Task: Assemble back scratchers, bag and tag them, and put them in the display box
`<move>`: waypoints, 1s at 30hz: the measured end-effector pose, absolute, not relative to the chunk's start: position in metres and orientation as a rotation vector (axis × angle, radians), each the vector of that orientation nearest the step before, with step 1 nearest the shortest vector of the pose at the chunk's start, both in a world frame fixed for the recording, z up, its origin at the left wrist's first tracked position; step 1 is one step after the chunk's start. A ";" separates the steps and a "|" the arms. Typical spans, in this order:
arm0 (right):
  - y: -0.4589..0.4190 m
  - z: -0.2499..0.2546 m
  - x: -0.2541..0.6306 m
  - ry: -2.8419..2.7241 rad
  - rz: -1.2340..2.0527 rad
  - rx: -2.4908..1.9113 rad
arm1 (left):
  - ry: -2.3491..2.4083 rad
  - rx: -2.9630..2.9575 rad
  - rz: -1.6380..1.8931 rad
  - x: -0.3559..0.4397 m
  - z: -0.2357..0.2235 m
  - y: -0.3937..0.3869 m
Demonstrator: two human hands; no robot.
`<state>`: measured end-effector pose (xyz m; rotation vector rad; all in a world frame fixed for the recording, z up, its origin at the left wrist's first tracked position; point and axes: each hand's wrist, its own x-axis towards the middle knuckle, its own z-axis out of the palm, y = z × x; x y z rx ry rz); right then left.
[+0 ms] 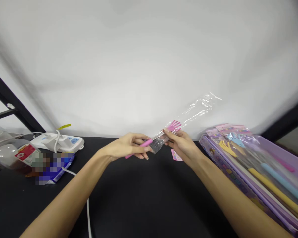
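Observation:
My left hand [126, 145] is closed around the pink handle of a back scratcher [146, 142], whose end sticks out below the fingers. The scratcher tilts up to the right, and its pink hand-shaped head is inside a clear plastic sleeve [200, 107]. My right hand [182, 143] pinches the sleeve just below that head. The sleeve's upper end stretches past the head, and its lower end hangs crumpled between my hands. Beside my right wrist shows a small pink card [176, 155], partly hidden; whether it is attached cannot be made out.
On the right, a purple box [270, 145] holds several wrapped back scratchers [265, 178]. To the left are a power strip [75, 142] with plugs, a bottle [8, 153] and a blue packet [57, 168]. A white cable [88, 211] crosses the black table [149, 201] before a white wall.

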<state>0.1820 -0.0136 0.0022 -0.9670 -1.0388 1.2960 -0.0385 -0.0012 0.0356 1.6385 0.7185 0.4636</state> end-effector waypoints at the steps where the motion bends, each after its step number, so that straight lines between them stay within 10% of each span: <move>1: -0.013 0.002 0.183 -1.015 1.294 -0.957 | 0.688 1.603 0.449 -0.040 0.036 0.000; 30: -0.015 0.000 0.182 -0.961 1.411 -0.899 | 0.855 1.761 0.634 -0.027 0.022 -0.003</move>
